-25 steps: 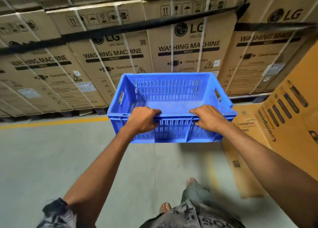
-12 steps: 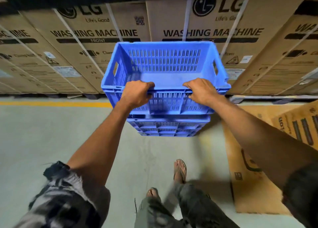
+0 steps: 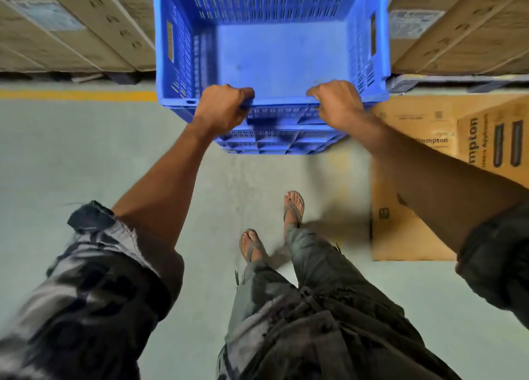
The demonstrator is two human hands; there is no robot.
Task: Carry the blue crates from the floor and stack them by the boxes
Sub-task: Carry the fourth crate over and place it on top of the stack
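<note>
The blue crate (image 3: 280, 56) is in my two hands, directly over a low stack of other blue crates (image 3: 274, 141) that stands on the floor (image 3: 86, 156); whether its bottom touches the stack I cannot tell. It is of hard plastic, rectangular, with a smooth flat bottom, walls pierced by rows of small slots, and one oblong handle hole in each side wall. My left hand (image 3: 221, 109) grips the near rim, with the fingers curled over the edge; my right hand (image 3: 335, 104) grips the same rim further to the right, in the same way. Of the stack only the ribbed near walls show.

Just behind the crates stand big cardboard boxes (image 3: 71, 27), brown and matt, with printed marks and white paper labels. At the right a flattened cardboard sheet (image 3: 406, 230) lies on the floor; an orange-brown carton (image 3: 492, 139) with dark lettering stands at its right side. The floor is smooth grey-green concrete; a yellow painted line (image 3: 77, 95) runs along the boxes. My feet are in thong sandals (image 3: 293, 207).
</note>
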